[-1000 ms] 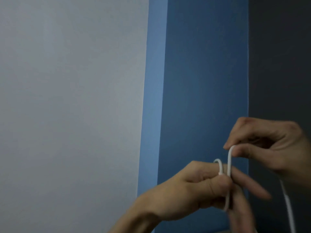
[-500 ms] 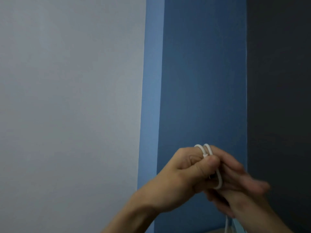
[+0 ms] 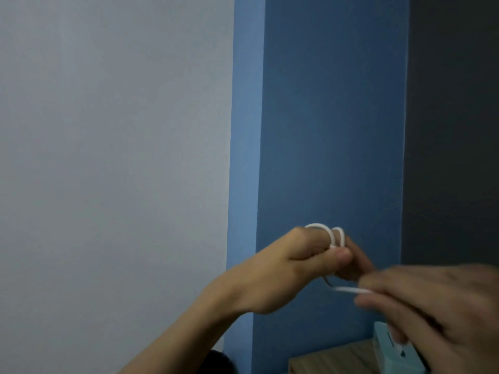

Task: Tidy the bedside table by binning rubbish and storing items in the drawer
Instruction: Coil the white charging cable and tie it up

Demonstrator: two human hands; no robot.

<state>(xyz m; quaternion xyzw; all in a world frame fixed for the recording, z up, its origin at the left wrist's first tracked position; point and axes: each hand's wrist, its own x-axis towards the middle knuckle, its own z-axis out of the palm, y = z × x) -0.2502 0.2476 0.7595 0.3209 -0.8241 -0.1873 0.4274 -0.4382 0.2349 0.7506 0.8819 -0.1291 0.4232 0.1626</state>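
Winding white cable (image 3: 324, 233) into a coil for the drawer, by judgement; best done with even loops, steady tension, no kinks. Two loops around left hand (image 3: 291, 268) fingers (image 3: 359, 257), pinned under thumb. Free run pinched in blurred right hand (image 3: 432, 309) fingers, closed on cable. Counter (image 3: 329, 360) below, well apart.

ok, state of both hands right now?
Left hand: closed, pinching coiled loops of the white cable.
Right hand: blurred, closed on the cable's free end.
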